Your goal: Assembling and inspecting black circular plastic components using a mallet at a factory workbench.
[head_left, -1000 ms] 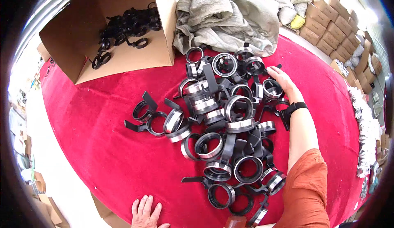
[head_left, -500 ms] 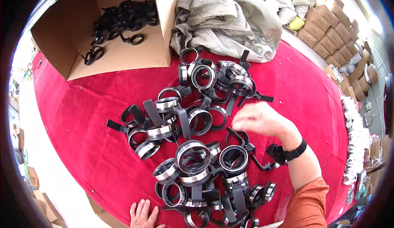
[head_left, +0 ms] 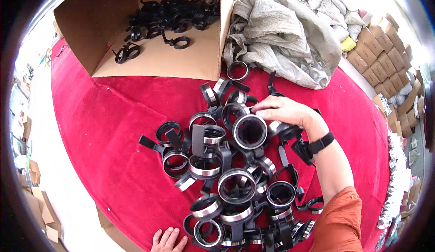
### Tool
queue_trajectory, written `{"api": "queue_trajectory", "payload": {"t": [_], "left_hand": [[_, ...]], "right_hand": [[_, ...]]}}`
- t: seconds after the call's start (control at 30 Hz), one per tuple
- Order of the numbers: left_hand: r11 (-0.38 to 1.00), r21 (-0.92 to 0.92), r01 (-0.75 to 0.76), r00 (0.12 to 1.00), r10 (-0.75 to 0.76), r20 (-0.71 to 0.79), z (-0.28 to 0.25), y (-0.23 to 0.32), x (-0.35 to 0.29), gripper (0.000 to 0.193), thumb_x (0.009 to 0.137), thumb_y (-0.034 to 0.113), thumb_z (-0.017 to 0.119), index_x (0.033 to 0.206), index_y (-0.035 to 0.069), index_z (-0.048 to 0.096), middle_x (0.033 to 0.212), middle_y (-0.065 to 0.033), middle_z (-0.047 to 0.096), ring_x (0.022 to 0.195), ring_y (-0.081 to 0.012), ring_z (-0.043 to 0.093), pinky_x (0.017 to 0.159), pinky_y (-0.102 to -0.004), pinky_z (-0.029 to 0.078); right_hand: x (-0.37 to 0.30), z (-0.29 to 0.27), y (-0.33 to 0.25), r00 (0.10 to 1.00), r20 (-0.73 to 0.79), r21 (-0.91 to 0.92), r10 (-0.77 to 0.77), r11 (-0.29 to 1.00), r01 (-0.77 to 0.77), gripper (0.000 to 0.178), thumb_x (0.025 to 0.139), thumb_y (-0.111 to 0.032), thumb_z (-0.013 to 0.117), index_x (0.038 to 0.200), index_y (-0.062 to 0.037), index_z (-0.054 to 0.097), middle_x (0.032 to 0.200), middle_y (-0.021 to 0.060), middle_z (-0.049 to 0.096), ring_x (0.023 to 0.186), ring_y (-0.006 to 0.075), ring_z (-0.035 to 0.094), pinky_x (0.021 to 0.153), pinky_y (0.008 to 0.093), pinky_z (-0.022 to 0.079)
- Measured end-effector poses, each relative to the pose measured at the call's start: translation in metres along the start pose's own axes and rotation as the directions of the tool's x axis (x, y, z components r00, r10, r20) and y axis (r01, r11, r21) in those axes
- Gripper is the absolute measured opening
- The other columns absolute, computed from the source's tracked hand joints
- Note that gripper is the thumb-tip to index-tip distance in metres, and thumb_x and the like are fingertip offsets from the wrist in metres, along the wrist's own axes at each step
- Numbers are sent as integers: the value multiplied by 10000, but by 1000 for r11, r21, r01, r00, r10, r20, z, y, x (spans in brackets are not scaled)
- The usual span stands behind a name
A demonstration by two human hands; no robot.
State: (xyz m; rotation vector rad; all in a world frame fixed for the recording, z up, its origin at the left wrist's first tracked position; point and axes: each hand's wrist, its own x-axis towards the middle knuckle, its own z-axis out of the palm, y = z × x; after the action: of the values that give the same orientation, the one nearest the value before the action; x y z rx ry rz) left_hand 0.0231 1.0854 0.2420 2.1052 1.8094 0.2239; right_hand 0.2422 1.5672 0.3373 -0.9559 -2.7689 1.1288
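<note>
A loose heap of black rings with silver metal bands and flat black tabs (head_left: 237, 186) covers the middle of the red cloth. My right hand (head_left: 285, 111) is over the heap's far right side, fingers together and curled down. Its fingertips are at the far rim of a large black-and-silver ring (head_left: 250, 132), and more rings sit under the palm, partly hidden. The right wrist wears a black band (head_left: 321, 142). At the near edge, my left hand (head_left: 169, 241) rests on the cloth with fingers apart, holding nothing, left of the heap's near end.
At the far left, an open cardboard box (head_left: 156, 66) lies with its opening toward me, black ring parts (head_left: 174, 16) inside. A crumpled grey woven sack (head_left: 285, 39) lies beside it. Cartons (head_left: 380, 57) and white sacks (head_left: 312, 0) are stacked beyond the red-covered table (head_left: 104, 129).
The view has shifted, moving the box and sack rightward in it. My right hand has gone from above the cloth beside the heap onto its rings, and the far rings have shifted toward me.
</note>
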Motion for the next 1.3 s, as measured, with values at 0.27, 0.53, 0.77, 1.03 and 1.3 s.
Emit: {"api": "queue_trajectory", "payload": {"t": [0.27,0.53,0.77,1.03,1.3], "left_hand": [[1000,-18,-2,1000,2,3,-1,-2,-3,628,759,449,639,1244,64,537,1408,-228,360,1345,-373,289,1088,-539,179],[999,-47,-17,999,15,-48,-5,1,-4,623,732,406,663,1227,49,537,1390,-239,377,1338,-375,302,1079,-539,204],[999,-43,-23,995,19,-99,-2,-1,-3,645,729,388,667,1250,42,511,1384,-242,375,1328,-386,305,1077,-534,207],[998,-51,-48,991,41,-126,-7,2,2,651,737,383,664,1265,42,495,1382,-242,376,1336,-381,296,1081,-528,207],[998,64,-25,995,31,-100,-10,4,-3,581,751,471,623,1182,84,570,1316,-195,451,1278,-337,378,1058,-505,246]], "right_hand": [[74,-1,-16,938,-321,245,132,968,-53,395,857,-354,626,1057,-14,649,1030,168,662,988,225,622,882,350,472],[88,41,-13,964,-199,-589,175,765,-261,456,865,-404,545,1166,-62,567,1183,192,561,1081,345,568,903,444,472],[16,45,-37,996,59,-100,-68,992,74,228,848,-238,602,991,-72,663,860,84,670,756,212,656,672,305,514],[-19,6,44,777,-483,-273,403,774,-571,420,810,-481,593,1047,-143,671,965,180,660,971,360,614,846,441,485],[-42,54,-27,936,-128,-134,329,929,-345,256,811,-194,636,1049,-104,667,775,130,648,656,175,596,662,344,507]]}}
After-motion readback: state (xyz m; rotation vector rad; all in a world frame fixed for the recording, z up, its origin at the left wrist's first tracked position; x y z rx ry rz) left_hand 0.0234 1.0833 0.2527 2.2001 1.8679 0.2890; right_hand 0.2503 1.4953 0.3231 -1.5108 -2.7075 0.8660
